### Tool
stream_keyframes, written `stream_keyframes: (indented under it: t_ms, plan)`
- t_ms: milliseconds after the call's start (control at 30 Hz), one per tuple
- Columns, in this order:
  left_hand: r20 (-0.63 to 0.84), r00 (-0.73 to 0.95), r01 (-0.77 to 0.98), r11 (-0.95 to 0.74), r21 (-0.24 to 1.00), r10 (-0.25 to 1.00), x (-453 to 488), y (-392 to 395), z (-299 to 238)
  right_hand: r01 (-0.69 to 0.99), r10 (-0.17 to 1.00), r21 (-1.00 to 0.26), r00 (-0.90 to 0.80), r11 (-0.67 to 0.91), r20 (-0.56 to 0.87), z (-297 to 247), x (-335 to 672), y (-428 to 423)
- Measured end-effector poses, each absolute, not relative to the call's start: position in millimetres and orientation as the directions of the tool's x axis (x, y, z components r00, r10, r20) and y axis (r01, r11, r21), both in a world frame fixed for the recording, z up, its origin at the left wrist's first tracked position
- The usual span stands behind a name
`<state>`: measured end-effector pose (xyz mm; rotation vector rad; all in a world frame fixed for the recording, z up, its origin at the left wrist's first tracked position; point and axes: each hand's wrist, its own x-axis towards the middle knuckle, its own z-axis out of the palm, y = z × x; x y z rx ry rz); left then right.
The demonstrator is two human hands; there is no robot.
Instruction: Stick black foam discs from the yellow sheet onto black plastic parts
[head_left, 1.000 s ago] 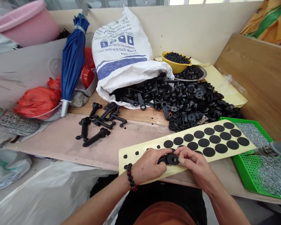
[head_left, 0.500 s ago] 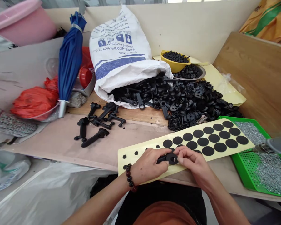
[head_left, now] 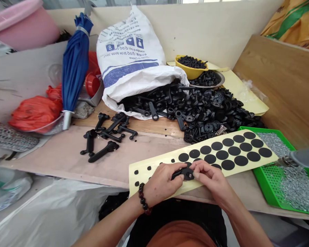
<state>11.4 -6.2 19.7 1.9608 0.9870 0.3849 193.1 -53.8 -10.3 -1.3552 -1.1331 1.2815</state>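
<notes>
My left hand (head_left: 166, 180) is closed around a black crank handle (head_left: 177, 173), its thumb and forefinger along the arm. A flat black round pad (head_left: 186, 174) covers the handle's round end, with a small light metal piece showing at its centre. The thumb and fingers of my right hand (head_left: 207, 175) are pinched together at the pad's right edge; the fingertips partly hide the contact. Beneath both hands lies a yellow backing sheet (head_left: 179, 199) with rows of black round stickers (head_left: 222, 155). Small black dots (head_left: 149, 168) remain at its left end.
Several finished-looking crank handles (head_left: 110, 132) lie left of the sheet. Behind, a white sack (head_left: 141, 73) spills black handles beside a heap of black round parts (head_left: 216, 106). At right are a green tray (head_left: 266, 187) of metal pieces and a power screwdriver (head_left: 302, 159).
The round end has tilted slightly between my fingers, and its metal centre shows more plainly. Both hands stay in nearly the same place; the view has shifted a little.
</notes>
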Motion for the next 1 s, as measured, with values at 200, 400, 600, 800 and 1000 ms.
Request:
stream_keyframes:
  t_ms: [200,400,600,800,1000]
  plan:
    - [-0.052,0.537,0.469,-0.246,0.848,0.842,9.7,-18.2,17.1,0.061,0.991,-0.990,0.029,-0.128,-0.127,-7.4,186.3,-55.0]
    - [-0.142,0.535,0.376,-0.084,0.923,0.833,-0.5,-21.1,14.6,0.190,0.999,-0.982,-0.045,-0.012,-0.021,1.5,176.8,-58.3]
    - [-0.200,0.502,0.289,0.055,0.956,0.841,-5.9,-19.9,3.6,0.228,0.997,-0.973,-0.065,0.044,0.029,3.0,170.0,-58.4]
    - [-0.014,0.397,0.389,-0.154,0.908,0.918,-1.7,-30.5,13.1,0.136,0.999,-0.990,-0.013,-0.028,-0.030,4.4,167.3,-60.4]
    - [-0.028,0.376,0.334,-0.107,0.936,0.926,-3.5,-31.0,10.9,0.127,0.999,-0.991,-0.020,-0.039,-0.042,9.0,165.8,-59.2]
